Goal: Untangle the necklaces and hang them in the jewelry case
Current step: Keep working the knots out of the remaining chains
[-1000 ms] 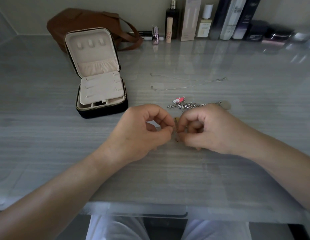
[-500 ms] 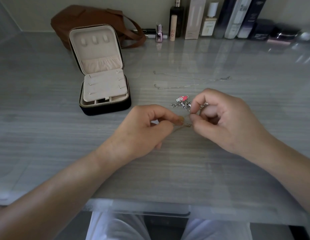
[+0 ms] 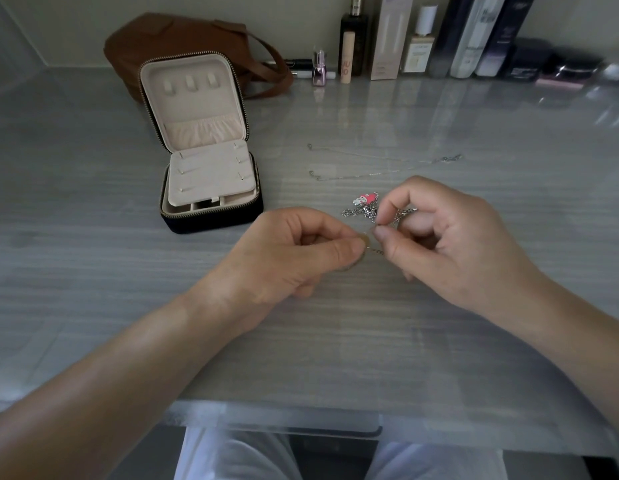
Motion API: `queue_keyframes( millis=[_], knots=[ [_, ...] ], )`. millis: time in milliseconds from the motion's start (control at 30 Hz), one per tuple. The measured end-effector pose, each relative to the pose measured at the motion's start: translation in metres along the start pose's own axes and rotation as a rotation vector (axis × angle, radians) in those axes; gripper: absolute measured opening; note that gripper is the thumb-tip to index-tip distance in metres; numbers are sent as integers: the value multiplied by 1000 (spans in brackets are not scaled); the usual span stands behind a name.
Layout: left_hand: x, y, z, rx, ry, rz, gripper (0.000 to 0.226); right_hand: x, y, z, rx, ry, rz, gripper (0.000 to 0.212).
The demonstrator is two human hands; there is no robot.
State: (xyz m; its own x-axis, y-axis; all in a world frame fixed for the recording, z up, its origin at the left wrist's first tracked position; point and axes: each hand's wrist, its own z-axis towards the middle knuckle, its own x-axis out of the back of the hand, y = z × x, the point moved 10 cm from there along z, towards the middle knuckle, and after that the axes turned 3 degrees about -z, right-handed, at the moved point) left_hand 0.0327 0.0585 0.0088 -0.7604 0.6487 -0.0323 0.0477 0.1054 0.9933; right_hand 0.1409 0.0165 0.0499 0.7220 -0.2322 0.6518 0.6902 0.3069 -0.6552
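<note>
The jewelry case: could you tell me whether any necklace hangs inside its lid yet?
No, the open jewelry case shows three bare hooks in its lid, with nothing hanging.

- Table (image 3: 93, 271): grey, pale horizontal streaks, glossy.
- Jewelry case (image 3: 211, 216): black outside, gold zip edge.
- Case lining (image 3: 197, 98): cream.
- Lid pocket (image 3: 204, 129): pale pink.
- Bag (image 3: 169, 36): brown.
- Charm (image 3: 365, 199): pink and white.
- Chain tangle (image 3: 360, 212): silver.
- Gold chain (image 3: 376, 251): gold, colour faint.
- Thin necklace (image 3: 370, 174): silver.
- Small bottle (image 3: 319, 67): metallic pink.
- Tube (image 3: 347, 58): beige, darker lettering.
- Tall bottle (image 3: 353, 32): black.
- Trousers (image 3: 231, 455): white.
</note>
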Motion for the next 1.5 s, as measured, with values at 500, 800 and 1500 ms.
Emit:
queue_keyframes(
  millis=[500, 800, 1500],
  knots=[
    [8, -1, 0, 32, 71, -4, 18, -1, 1, 0, 17, -1, -10, 7],
    [3, 3, -2, 17, 18, 28, 16, -4, -4, -1, 24, -22, -10, 8],
    [1, 2, -5, 45, 1, -32, 9, -4, -1, -3, 14, -38, 41, 7]
  ],
)
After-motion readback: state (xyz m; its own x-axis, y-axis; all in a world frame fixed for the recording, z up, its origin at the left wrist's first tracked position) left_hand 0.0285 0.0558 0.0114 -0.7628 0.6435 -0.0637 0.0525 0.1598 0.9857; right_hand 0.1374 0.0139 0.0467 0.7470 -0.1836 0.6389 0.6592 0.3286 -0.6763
